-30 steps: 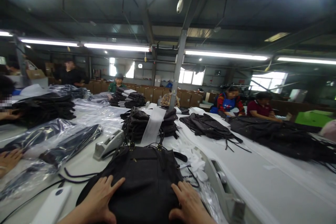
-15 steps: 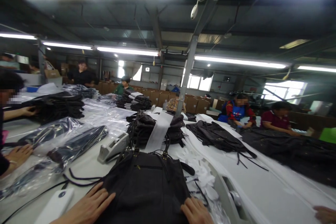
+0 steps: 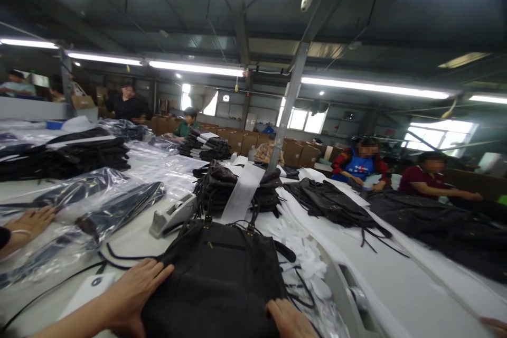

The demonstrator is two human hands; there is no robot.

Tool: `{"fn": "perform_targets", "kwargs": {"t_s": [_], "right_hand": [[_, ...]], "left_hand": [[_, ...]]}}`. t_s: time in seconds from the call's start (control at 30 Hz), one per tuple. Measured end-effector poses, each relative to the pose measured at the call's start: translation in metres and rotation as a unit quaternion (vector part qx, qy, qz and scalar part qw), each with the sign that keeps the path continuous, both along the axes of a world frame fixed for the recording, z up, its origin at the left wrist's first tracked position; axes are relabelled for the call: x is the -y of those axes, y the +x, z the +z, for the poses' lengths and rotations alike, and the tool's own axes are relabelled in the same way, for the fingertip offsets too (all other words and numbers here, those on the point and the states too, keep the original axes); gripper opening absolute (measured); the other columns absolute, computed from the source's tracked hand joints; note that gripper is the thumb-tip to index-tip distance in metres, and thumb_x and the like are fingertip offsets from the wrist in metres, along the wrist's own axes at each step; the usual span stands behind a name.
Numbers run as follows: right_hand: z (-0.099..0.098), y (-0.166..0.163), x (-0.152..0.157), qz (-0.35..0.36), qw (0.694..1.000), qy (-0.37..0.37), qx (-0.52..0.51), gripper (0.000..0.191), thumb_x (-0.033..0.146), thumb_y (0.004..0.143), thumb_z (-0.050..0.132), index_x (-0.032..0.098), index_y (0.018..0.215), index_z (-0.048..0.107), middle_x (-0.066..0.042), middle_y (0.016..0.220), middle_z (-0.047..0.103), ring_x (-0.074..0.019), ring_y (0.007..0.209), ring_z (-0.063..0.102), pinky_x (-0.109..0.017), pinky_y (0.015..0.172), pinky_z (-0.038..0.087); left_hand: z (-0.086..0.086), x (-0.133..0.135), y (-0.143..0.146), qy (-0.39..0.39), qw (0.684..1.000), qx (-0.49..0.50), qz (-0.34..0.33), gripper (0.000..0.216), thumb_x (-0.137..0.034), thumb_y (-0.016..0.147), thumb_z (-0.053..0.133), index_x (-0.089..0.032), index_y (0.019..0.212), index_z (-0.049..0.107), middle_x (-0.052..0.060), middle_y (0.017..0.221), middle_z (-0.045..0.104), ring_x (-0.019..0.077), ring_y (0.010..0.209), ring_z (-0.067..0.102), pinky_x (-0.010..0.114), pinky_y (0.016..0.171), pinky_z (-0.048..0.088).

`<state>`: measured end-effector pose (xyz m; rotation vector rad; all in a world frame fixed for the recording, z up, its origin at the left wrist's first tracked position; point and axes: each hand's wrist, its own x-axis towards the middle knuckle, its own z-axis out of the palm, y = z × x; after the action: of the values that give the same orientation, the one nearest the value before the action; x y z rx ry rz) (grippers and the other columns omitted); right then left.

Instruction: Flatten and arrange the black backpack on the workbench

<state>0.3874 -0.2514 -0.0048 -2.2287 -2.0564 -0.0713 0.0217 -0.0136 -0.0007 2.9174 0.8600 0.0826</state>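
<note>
Hands lie flat on a dark backpack (image 3: 222, 280) that rests front-up on the white worktable (image 3: 396, 285), its zip pocket and straps pointing away from the person. The left hand (image 3: 132, 293) is spread, fingers apart and palm down, pressing the bag's near left edge. The right hand (image 3: 287, 319) rests on the bag's near right corner; only its knuckles and a couple of fingers show at the bottom edge, so how far it is spread cannot be told. Just left of the left hand lies a white flat device (image 3: 85, 296) with a black cable. Beyond the bag stand a tape dispenser (image 3: 172, 215) and a pile of dark bags (image 3: 233, 193). A co-worker's hand (image 3: 29, 222) rests on bagged goods (image 3: 91, 211) at the far left.
</note>
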Motion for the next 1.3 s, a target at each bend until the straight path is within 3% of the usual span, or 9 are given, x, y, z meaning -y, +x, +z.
{"fn": "perform_targets", "kwargs": {"t_s": [0.13, 0.33, 0.43, 0.53, 0.6, 0.67, 0.87, 1.03, 1.3], "right_hand": [[0.036, -0.010, 0.004, -0.059, 0.989, -0.009, -0.137, 0.051, 0.032, 0.055, 0.082, 0.026, 0.097, 0.055, 0.001, 0.096, 0.063, -0.0199, 0.090, 0.058, -0.027, 0.075, 0.038], [0.090, -0.007, -0.007, -0.077, 0.981, -0.044, -0.173, 0.026, 0.027, 0.065, 0.071, 0.024, 0.085, 0.053, 0.004, 0.080, 0.066, -0.0178, 0.079, 0.060, -0.025, 0.065, 0.030], [0.085, 0.001, -0.015, -0.067, 0.987, -0.027, -0.143, 0.014, 0.027, 0.074, 0.062, 0.024, 0.085, 0.053, 0.003, 0.077, 0.066, -0.0187, 0.078, 0.061, -0.026, 0.063, 0.030], [0.057, 0.006, -0.023, -0.083, 0.990, -0.042, -0.108, 0.015, 0.026, 0.080, 0.055, 0.022, 0.095, 0.055, -0.002, 0.086, 0.068, -0.0230, 0.088, 0.063, -0.029, 0.071, 0.036], [0.043, 0.007, -0.027, -0.095, 0.989, -0.051, -0.097, 0.024, 0.023, 0.082, 0.051, 0.020, 0.106, 0.054, -0.006, 0.096, 0.068, -0.0249, 0.096, 0.061, -0.032, 0.079, 0.039], [0.044, 0.004, -0.029, -0.096, 0.990, -0.044, -0.094, 0.033, 0.021, 0.082, 0.050, 0.019, 0.114, 0.053, -0.008, 0.104, 0.065, -0.0253, 0.101, 0.058, -0.035, 0.086, 0.040], [0.092, -0.043, -0.034, -0.038, 0.993, -0.005, -0.116, 0.083, 0.037, 0.054, 0.080, 0.024, 0.129, 0.047, -0.007, 0.125, 0.051, -0.0281, 0.115, 0.046, -0.042, 0.103, 0.035], [0.076, -0.082, -0.048, -0.020, 0.994, -0.050, -0.094, 0.069, 0.050, 0.058, 0.076, 0.025, 0.119, 0.057, -0.010, 0.119, 0.054, -0.0337, 0.111, 0.047, -0.049, 0.096, 0.040], [0.061, -0.070, -0.067, -0.084, 0.992, -0.038, -0.086, 0.054, 0.025, 0.068, 0.064, 0.016, 0.120, 0.055, -0.012, 0.124, 0.054, -0.0323, 0.120, 0.044, -0.047, 0.099, 0.040]], "left_hand": [[0.023, -0.009, 0.013, -0.006, 1.000, 0.000, 0.010, 0.088, -0.071, 0.040, 0.074, -0.020, 0.110, 0.058, 0.011, 0.108, 0.064, 0.0331, 0.098, 0.059, 0.043, 0.088, 0.045], [0.053, -0.029, 0.024, 0.001, 0.999, -0.014, 0.033, 0.060, -0.069, 0.055, 0.070, -0.025, 0.091, 0.052, 0.003, 0.093, 0.068, 0.0303, 0.090, 0.064, 0.033, 0.071, 0.045], [0.042, -0.031, 0.024, 0.018, 0.999, 0.001, 0.033, 0.037, -0.055, 0.073, 0.062, -0.025, 0.090, 0.049, 0.002, 0.091, 0.068, 0.0274, 0.088, 0.065, 0.032, 0.071, 0.046], [0.018, -0.025, 0.027, 0.016, 0.998, -0.002, 0.064, 0.021, -0.036, 0.079, 0.057, -0.025, 0.096, 0.048, 0.004, 0.095, 0.068, 0.0249, 0.093, 0.064, 0.032, 0.077, 0.047], [0.006, -0.022, 0.031, 0.005, 0.996, -0.021, 0.088, 0.024, -0.031, 0.078, 0.056, -0.026, 0.100, 0.047, 0.005, 0.098, 0.068, 0.0248, 0.097, 0.064, 0.033, 0.080, 0.048], [0.004, -0.024, 0.034, -0.002, 0.995, -0.036, 0.095, 0.030, -0.034, 0.076, 0.059, -0.026, 0.103, 0.047, 0.005, 0.100, 0.068, 0.0267, 0.097, 0.065, 0.034, 0.079, 0.049], [0.037, -0.038, 0.040, -0.009, 0.996, -0.063, 0.061, 0.062, -0.055, 0.052, 0.077, -0.026, 0.100, 0.051, 0.005, 0.097, 0.069, 0.0333, 0.095, 0.065, 0.037, 0.074, 0.050], [0.059, -0.038, 0.038, 0.018, 0.997, -0.068, 0.014, 0.067, -0.062, 0.050, 0.075, -0.024, 0.100, 0.051, 0.008, 0.098, 0.067, 0.0355, 0.089, 0.065, 0.041, 0.070, 0.052], [0.058, -0.040, 0.039, -0.004, 0.998, -0.070, -0.004, 0.075, -0.069, 0.046, 0.073, -0.023, 0.100, 0.049, 0.009, 0.095, 0.067, 0.0365, 0.086, 0.065, 0.044, 0.069, 0.053]]}}
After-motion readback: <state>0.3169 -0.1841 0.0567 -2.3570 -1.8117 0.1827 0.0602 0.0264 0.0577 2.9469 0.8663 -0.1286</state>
